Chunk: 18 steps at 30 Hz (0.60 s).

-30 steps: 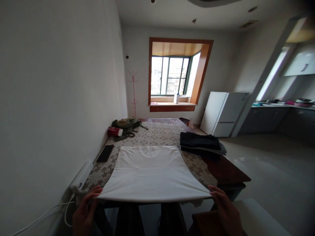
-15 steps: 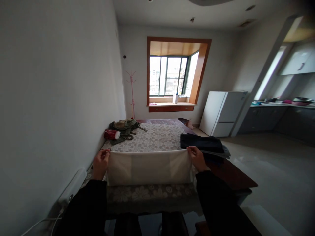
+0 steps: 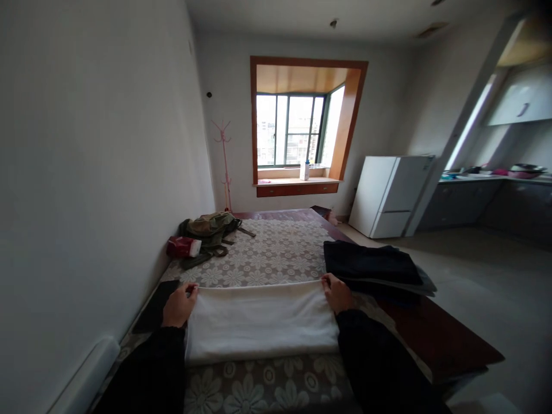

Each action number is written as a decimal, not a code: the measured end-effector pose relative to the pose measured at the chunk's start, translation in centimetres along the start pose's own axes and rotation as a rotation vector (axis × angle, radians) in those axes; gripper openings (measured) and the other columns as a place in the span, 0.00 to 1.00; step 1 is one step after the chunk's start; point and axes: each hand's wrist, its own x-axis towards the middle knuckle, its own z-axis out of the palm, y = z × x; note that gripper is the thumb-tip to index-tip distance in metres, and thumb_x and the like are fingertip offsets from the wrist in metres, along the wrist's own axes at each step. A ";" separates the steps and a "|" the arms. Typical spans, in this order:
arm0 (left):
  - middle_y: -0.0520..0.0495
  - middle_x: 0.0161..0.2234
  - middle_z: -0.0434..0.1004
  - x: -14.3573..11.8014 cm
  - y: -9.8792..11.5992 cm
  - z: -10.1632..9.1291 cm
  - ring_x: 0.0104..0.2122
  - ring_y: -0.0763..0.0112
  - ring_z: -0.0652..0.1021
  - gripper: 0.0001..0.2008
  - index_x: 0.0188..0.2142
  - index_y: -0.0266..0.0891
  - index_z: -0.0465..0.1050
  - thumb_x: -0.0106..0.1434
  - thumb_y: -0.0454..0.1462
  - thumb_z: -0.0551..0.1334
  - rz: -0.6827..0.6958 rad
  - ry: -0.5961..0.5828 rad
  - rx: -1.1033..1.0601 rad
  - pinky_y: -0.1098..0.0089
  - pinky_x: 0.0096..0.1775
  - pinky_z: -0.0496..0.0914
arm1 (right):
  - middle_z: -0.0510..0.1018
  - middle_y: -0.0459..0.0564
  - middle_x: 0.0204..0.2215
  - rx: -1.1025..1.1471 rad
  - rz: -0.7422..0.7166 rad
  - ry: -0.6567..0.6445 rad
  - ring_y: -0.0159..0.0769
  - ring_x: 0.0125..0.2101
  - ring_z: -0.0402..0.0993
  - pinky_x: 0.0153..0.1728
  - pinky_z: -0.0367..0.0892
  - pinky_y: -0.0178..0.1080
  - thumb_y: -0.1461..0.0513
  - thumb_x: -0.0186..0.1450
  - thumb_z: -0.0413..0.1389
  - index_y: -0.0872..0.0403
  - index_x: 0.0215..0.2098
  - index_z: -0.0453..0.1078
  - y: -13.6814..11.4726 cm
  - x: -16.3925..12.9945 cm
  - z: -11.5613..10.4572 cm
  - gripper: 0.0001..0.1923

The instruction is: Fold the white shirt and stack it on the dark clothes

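White cloth point(image 3: 263, 322) is the main thing in the head view, and it sits right in the middle, spread across the near part of the counter point(image 3: 284, 214) over a flowery tablecloth point(image 3: 276, 244). It forms a wide, short strip with a fairly straight front edge, so I'd say it's doubled over at least once, though the number of layers is impossible to count from here.

Both hands are busy with it. The left hand point(image 3: 180, 303) has a narrow grip on the far left corner, thumb and fingers pinched together, and the right hand point(image 3: 338, 293) has the far right corner the same way. That far edge looks pulled pretty taut between them. Can't tell if it's touching the tablecloth or just above it.

As for how far along things are: the strip shape looks basically made, imo, but neither corner is let go yet and a few soft creases show on top. Just beyond the right hand there's a pile of dark folded fabric point(image 3: 371, 261), neatly stacked; the white piece lies apart from the top of that pile. Past the left hand are a backpack point(image 3: 211, 224) and a red packet point(image 3: 181, 247) by the wall, with a dark flat object point(image 3: 155, 307) beside the hand, too dim to identify.
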 end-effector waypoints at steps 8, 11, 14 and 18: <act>0.43 0.49 0.81 0.2 -0.2 0.3 0.45 0.56 0.80 0.14 0.44 0.45 0.78 0.66 0.44 0.56 0.028 0.028 0.111 0.66 0.39 0.70 | 0.79 0.52 0.46 -0.226 -0.006 -0.120 0.38 0.37 0.76 0.34 0.60 0.37 0.60 0.71 0.51 0.50 0.42 0.74 -1.1 -0.1 -0.4 0.09; 0.41 0.51 0.80 0.1 -0.3 0.5 0.45 0.55 0.80 0.15 0.44 0.44 0.78 0.66 0.44 0.56 0.020 0.046 0.119 0.65 0.39 0.71 | 0.78 0.52 0.47 -0.276 -0.008 -0.143 0.38 0.37 0.76 0.32 0.58 0.38 0.59 0.72 0.50 0.50 0.43 0.74 -1.5 -0.3 -0.6 0.11; 0.41 0.49 0.81 0.0 -0.1 0.3 0.45 0.53 0.81 0.15 0.44 0.46 0.78 0.66 0.46 0.56 -0.017 0.043 0.125 0.63 0.40 0.71 | 0.79 0.52 0.47 -0.300 0.004 -0.138 0.39 0.37 0.76 0.31 0.58 0.38 0.58 0.72 0.49 0.49 0.44 0.75 -1.6 -0.3 -0.8 0.12; 0.42 0.46 0.83 0.1 0.3 -0.2 0.46 0.52 0.81 0.15 0.44 0.46 0.79 0.66 0.47 0.57 -0.047 0.018 0.139 0.62 0.42 0.72 | 0.80 0.52 0.46 -0.337 0.017 -0.157 0.41 0.38 0.77 0.33 0.59 0.38 0.58 0.73 0.49 0.50 0.43 0.74 -1.7 0.0 -1.0 0.12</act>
